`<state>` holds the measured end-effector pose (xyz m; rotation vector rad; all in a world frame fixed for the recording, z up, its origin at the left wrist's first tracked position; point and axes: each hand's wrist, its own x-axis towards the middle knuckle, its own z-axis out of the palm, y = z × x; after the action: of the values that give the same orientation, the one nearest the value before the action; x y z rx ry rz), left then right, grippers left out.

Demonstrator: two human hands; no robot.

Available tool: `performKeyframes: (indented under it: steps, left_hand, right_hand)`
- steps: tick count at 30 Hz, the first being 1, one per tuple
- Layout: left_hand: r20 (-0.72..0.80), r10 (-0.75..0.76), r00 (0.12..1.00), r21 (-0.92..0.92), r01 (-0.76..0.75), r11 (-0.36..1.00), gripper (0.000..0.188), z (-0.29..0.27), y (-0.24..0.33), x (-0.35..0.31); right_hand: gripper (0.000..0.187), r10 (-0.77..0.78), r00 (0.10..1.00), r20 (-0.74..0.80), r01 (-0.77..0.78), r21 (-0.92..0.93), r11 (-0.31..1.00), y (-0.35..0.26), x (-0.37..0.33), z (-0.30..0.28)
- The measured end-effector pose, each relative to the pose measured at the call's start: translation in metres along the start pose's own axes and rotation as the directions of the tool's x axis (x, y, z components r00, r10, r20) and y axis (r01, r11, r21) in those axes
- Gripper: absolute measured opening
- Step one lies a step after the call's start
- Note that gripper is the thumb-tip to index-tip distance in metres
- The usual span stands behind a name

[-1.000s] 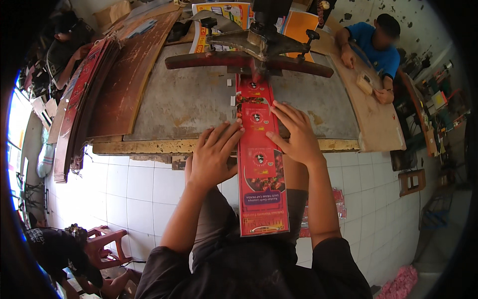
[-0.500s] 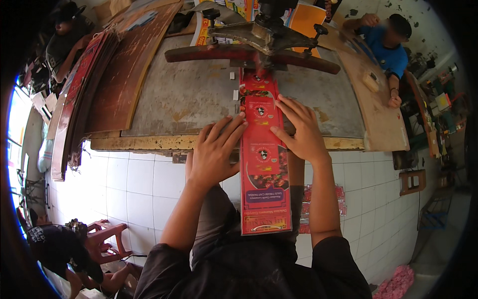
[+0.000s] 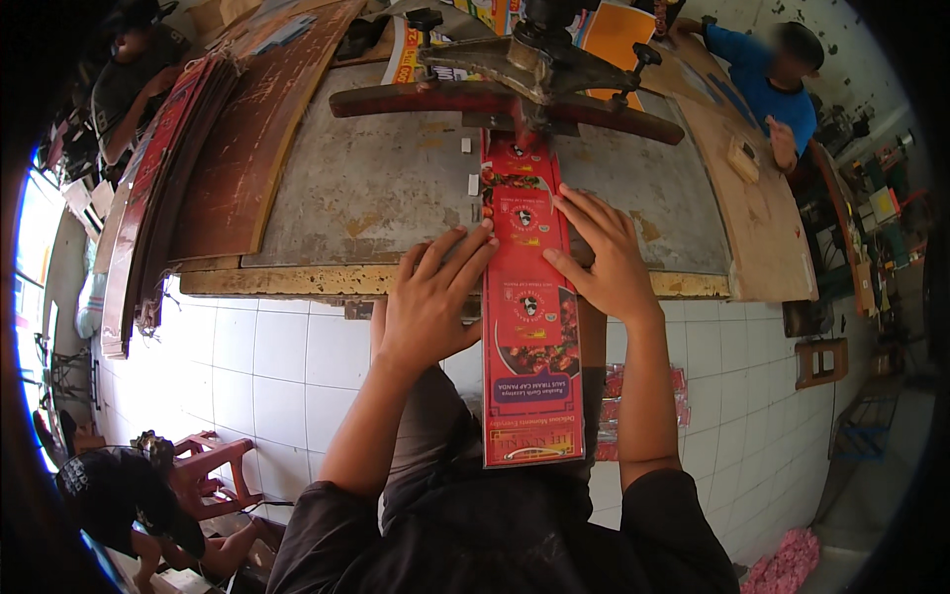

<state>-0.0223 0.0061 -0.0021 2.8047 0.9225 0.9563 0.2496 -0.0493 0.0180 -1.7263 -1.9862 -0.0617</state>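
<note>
A long red printed strip [image 3: 527,275] in a glossy clear layer runs from under the press head over the table's front edge toward my lap. Its far end lies beneath the dark metal press bar [image 3: 435,99]. My left hand [image 3: 430,287] rests along the strip's left edge, fingers stretched out and fingertips on the border; the thumb tip is hidden at the strip's side. On the right edge lies my right hand [image 3: 609,257], fingers extended and thumb on the strip's face. Two small pale blocks [image 3: 473,185] sit on the table just left of the strip.
The worn grey tabletop [image 3: 366,188] has a chipped yellow front edge. Brown boards [image 3: 228,168] lean at the left. A person in blue [image 3: 772,99] is at the right bench, near a small wooden block [image 3: 742,158]. Red packets [image 3: 643,411] lie on the white tiled floor.
The strip and both my hands keep nearly the same place; the whole view shifts slightly. The person in blue has moved their arms, one hand now raised before the chest.
</note>
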Motion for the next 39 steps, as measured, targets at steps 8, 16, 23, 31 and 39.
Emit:
performKeyframes:
  steps: [8,16,23,31,39]
  left_hand:
    - [-0.008,0.000,1.000,0.013,0.001,1.000,0.065,0.0015,-0.0010,0.0003]
    - [0.022,0.009,1.000,-0.021,-0.009,1.000,0.080,0.0027,-0.0023,-0.0021]
    - [-0.010,0.003,1.000,-0.007,-0.003,1.000,0.071,0.0015,-0.0005,-0.0022]
    - [-0.010,0.007,1.000,-0.016,-0.007,1.000,0.068,-0.0011,-0.0007,-0.0026]
    - [0.011,0.016,1.000,-0.019,-0.016,1.000,0.080,-0.0044,-0.0041,-0.0078]
  right_hand:
    - [0.069,-0.006,1.000,-0.009,0.006,0.012,1.000,-0.0027,0.0011,-0.0017]
    - [0.069,0.004,1.000,-0.008,-0.004,0.019,1.000,-0.0021,0.0004,-0.0027]
    - [0.070,0.002,1.000,0.004,-0.002,0.006,1.000,-0.0018,-0.0002,-0.0005]
    - [0.069,0.002,1.000,0.012,-0.002,0.004,1.000,-0.0039,-0.0008,-0.0029]
    - [0.066,0.041,0.998,0.042,-0.048,0.181,0.982,0.0054,-0.0028,-0.0050]
